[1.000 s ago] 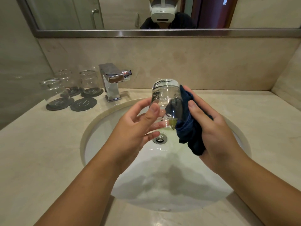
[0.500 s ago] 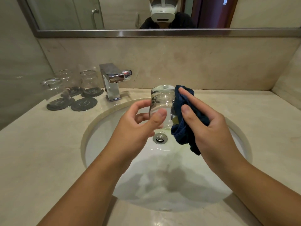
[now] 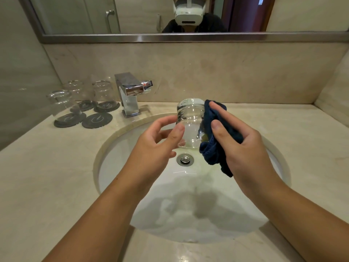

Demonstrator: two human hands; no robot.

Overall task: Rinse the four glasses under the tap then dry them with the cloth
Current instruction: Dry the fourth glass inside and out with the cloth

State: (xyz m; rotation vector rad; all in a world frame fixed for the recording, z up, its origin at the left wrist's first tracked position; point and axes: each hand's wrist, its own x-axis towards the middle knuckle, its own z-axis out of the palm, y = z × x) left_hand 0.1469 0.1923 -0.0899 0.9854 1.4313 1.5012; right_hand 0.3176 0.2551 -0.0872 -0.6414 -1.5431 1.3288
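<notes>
Drying is the step you are on, by the look of it, and this may be the last glass. Your left hand (image 3: pixel 151 150) pinches a clear glass (image 3: pixel 190 125) between thumb and curled fingers and holds it in the air over the basin (image 3: pixel 113 137), above the drain (image 3: pixel 185 159). It seems to be mouth-down, though the clear walls make that hard to be sure of. Your right hand (image 3: pixel 243 148) grips the dark blue cloth (image 3: pixel 217 148) and presses it against the right side of the glass. No water shows at the tap (image 3: pixel 130 91), so the rinsing of this one looks finished. On the desk (image 3: pixel 47 167) left of the tap, three glasses (image 3: pixel 75 90) stand upside down close together, each on a dark round coaster (image 3: pixel 69 120). A fourth coaster (image 3: pixel 97 120) just beside them is bare and likely waits for the glass you hold. Whether those three are already rinsed and dried cannot be told from here. If they are, what is left is to finish wiping this glass, inside too, and set it on the bare coaster. If not, three more rounds remain.
</notes>
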